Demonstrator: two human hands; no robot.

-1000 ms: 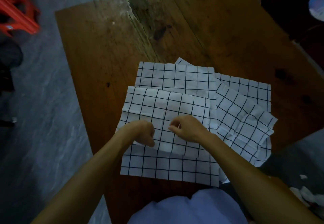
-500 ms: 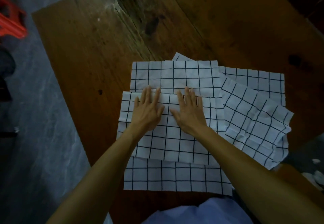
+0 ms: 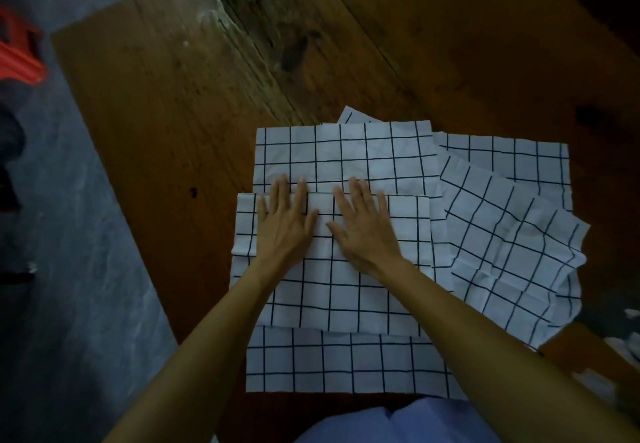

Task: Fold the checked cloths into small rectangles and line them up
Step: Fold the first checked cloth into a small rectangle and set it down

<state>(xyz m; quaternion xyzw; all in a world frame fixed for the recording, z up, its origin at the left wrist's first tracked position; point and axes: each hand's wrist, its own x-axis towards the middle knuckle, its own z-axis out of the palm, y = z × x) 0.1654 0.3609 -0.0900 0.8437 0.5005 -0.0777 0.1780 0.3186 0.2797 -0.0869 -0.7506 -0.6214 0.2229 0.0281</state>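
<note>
Seen from above, a person's left hand (image 3: 285, 222) and right hand (image 3: 363, 228) lie flat, side by side, on a folded checked cloth (image 3: 346, 290), white with thin dark lines. Neither hand has a grip on anything; the fingers are straight and spread, pressing down across the fold's far edge. The cloth sits atop a loose pile of checked cloths (image 3: 502, 234) at the near side of a worn wooden counter (image 3: 173, 124).
</note>
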